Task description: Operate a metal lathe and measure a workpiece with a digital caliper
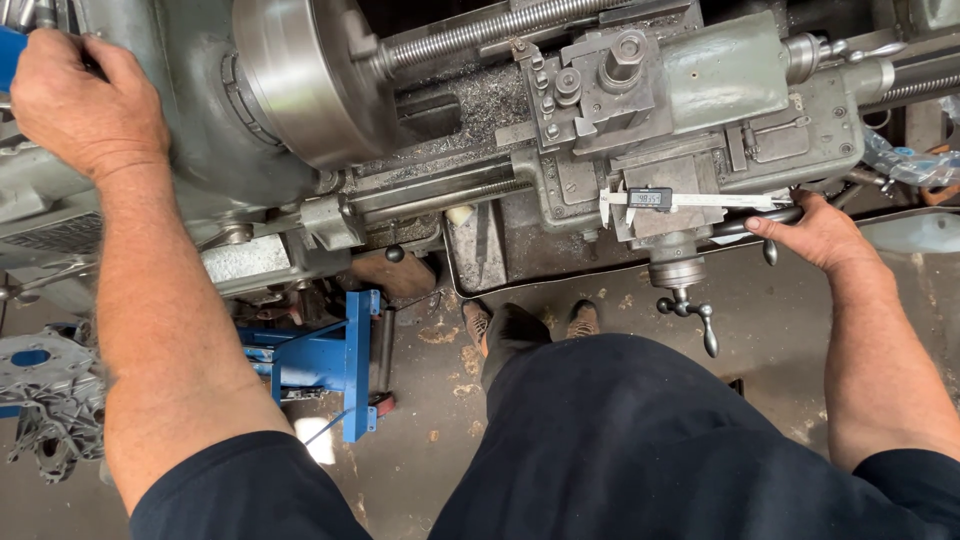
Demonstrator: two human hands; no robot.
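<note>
Dark trousers (620,440) nearest camera. Right hand (815,232) curls on the lathe carriage lever (745,225), beside the digital caliper (680,200) lying left-right; left hand (85,105) grips headstock controls (10,50), far apart.

Even, diffuse light from above, moderately bright, no hard shadows. Brightest spot is the chuck (300,70): soft sheen across its steel face, not blown out. Right of the chuck, the bed recess goes near black (detail lost there). Below the chuck, the concrete floor (420,450) is evenly lit, with only soft shadow under the machine. Focus is sharp around the chuck. Wide-angle distortion bends both forearms outward toward the frame edges. The left hand (85,100), left of the chuck, is crisp, no motion blur.
</note>
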